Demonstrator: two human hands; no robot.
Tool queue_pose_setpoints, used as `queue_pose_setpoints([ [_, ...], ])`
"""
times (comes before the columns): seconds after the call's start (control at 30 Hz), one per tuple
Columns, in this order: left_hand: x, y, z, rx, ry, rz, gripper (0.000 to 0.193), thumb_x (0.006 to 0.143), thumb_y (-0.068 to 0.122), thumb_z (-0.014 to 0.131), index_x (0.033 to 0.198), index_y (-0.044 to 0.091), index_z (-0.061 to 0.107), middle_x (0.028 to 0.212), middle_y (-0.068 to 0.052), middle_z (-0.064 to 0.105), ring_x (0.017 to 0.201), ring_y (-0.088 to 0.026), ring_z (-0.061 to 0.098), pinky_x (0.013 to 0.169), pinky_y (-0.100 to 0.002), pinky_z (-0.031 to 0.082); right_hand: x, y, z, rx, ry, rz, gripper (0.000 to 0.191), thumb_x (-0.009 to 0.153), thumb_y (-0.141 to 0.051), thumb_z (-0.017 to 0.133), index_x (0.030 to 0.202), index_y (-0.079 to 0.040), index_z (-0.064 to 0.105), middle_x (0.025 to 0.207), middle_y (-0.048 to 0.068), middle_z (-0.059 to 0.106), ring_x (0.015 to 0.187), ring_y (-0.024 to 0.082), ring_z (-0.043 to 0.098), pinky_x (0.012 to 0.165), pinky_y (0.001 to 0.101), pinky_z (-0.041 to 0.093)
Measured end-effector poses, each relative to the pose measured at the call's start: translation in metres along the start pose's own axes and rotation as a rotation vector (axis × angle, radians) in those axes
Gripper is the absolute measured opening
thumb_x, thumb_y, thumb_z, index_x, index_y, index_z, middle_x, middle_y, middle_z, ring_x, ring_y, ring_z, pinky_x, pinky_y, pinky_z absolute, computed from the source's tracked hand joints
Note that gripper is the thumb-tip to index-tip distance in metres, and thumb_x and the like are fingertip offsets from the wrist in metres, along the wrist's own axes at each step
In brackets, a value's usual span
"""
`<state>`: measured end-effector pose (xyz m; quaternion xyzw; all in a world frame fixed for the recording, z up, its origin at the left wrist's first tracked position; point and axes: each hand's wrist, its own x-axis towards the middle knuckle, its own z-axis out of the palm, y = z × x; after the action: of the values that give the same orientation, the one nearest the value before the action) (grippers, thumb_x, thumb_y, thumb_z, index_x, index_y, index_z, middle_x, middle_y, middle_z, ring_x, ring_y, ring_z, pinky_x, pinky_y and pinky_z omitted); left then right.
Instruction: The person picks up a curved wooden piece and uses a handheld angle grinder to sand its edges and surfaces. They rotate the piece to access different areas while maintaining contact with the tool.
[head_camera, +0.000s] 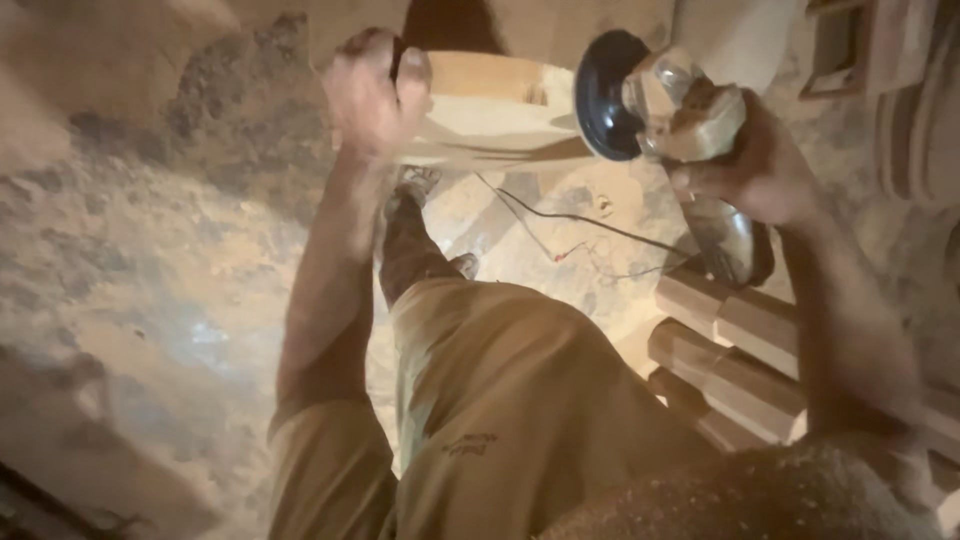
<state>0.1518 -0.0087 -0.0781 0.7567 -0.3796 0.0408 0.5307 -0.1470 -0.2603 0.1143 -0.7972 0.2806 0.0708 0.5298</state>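
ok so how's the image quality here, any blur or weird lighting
Head view: warm, dim orange cast throughout; the left hand on the pale wood piece is smeared by motion blur; the right hand and its angle grinder are sharper; a bright glare patch washes out the dusty floor; wide-lens distortion bends the edges.

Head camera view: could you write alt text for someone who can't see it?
Looking down, a person's left hand grips a pale wood piece while the right hand holds a grinder with its dark disc at the wood's end. Below are tan trousers, a dusty floor, thin wires and stacked wood blocks.
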Motion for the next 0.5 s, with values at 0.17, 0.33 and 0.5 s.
queue_pose_setpoints([
  [0.17,-0.001,0.001,-0.004,-0.034,-0.043,0.035,0.025,0.1,0.025,0.062,0.089,0.003,0.064,0.083,-0.02,0.064,0.076,-0.042,0.062,0.068,-0.053,0.047,0.006,-0.032,0.004,-0.073,-0.082,0.034,0.087,0.079,-0.015,0.083,0.149,0.009,0.037,0.135,0.026,0.061,0.12,0.033,0.066,0.105,0.0456,0.058],
  [0.33,-0.01,0.008,0.0,0.071,0.231,0.257,0.028,0.105,0.023,0.058,0.102,-0.004,0.064,0.089,-0.022,0.065,0.076,-0.041,0.06,0.068,-0.05,0.047,0.024,-0.064,0.011,-0.517,-0.127,-0.085,0.09,0.076,-0.009,0.088,0.147,0.009,0.036,0.133,0.031,0.06,0.121,0.041,0.062,0.102,0.0506,0.051],
  [0.5,-0.009,0.0,-0.008,-0.149,-0.159,-0.106,0.02,0.104,0.022,0.061,0.091,0.008,0.067,0.079,-0.014,0.066,0.075,-0.035,0.065,0.07,-0.048,0.05,0.023,-0.064,0.009,-0.286,-0.174,-0.179,0.087,0.075,-0.013,0.083,0.146,0.005,0.037,0.134,0.027,0.058,0.122,0.036,0.062,0.104,0.0464,0.055],
])
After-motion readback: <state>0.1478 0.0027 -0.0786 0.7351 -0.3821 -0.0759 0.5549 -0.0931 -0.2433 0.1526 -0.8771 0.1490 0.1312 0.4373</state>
